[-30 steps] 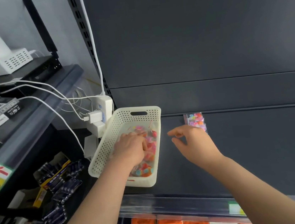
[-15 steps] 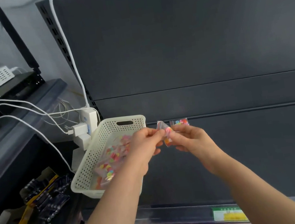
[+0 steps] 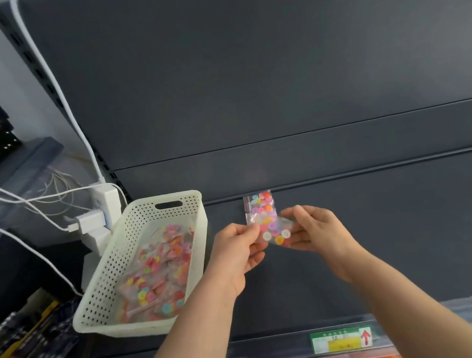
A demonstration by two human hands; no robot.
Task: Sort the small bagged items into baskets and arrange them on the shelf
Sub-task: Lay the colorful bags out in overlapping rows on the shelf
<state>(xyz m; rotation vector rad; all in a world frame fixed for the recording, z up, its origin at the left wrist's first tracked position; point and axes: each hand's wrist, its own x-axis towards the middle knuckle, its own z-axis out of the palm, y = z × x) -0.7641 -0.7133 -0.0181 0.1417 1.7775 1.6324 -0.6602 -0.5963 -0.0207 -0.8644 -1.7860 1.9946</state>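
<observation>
I'm holding one button bag (image 3: 274,232) up between both hands, fresh out of the basket.

A second ago my left hand (image 3: 237,247) was digging in the white basket (image 3: 115,268) and my right hand (image 3: 315,228) was hanging empty. Now the fingers (image 3: 298,212) of both are pinching the bag's side edges, above the dark shelf (image 3: 384,235), right of the basket and in front of a second bag (image 3: 258,202) sitting at the shelf's back. I'm judging this one is heading for the shelf, with many more waiting in the basket.
</observation>
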